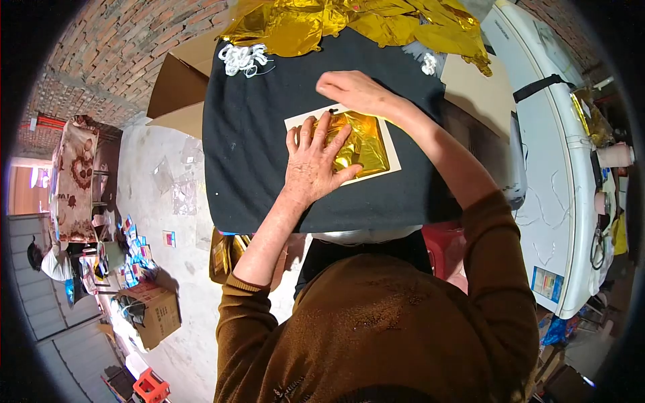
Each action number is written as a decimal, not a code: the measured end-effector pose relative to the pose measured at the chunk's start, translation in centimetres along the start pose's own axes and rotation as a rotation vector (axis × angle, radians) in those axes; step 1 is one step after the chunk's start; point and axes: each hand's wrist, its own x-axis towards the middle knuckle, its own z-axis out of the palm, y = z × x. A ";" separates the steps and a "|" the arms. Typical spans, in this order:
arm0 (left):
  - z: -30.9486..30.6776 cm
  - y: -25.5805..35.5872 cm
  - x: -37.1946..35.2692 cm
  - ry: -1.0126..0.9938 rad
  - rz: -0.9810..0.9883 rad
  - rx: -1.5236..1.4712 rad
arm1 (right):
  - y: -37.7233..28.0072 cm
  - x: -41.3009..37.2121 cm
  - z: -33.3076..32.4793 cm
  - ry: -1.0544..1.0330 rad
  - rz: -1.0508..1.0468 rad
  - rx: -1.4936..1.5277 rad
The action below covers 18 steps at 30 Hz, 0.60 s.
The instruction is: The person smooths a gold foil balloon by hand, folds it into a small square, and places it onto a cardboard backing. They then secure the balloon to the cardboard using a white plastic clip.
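The left hand (310, 168) lay flat with fingers spread, palm down on the gold foil and gripping nothing. The right hand (355, 91) was curled, fingertips bent down onto the card. Whether it pinched anything could not be told.

Both worked over the black cloth-covered table (269, 121). Beyond the table's right side stood a long white enamelled chest (557, 201). A loose heap of crumpled gold foil sheets (363, 23) spread along the table's far edge. A brown cardboard box (178, 87) with open flaps leaned at the table's far left corner.

A cream rectangular card (392, 153) lay at the middle of the table, tilted slightly. The folded square of shiny gold foil (366, 144) rested on it, partly under the left palm. A tangle of white cord (243, 59) sat on the table's far left part, well apart from the card. A small dark piece (332, 109) showed at the card's far edge, just below the right fingertips. What it was stayed too small to tell.

The step in hand looked like seating the folded foil on the card, the left hand pinning it while the right tended the far edge. A further move would call for steady downward pressure from the left palm, since the slick foil could slide or spring open. It would also need fine fingertip work from the right hand at that edge.
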 end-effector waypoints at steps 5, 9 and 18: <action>0.0 0.0 -0.1 0.023 -0.001 -0.004 | 1.3 -8.2 -0.8 0.173 0.005 -0.187; 0.0 -0.1 0.1 0.033 0.006 -0.018 | -1.0 -13.3 0.8 0.096 0.049 -0.524; 0.6 -0.3 0.0 0.038 0.015 0.033 | -1.7 -13.7 3.2 -0.141 0.097 -0.727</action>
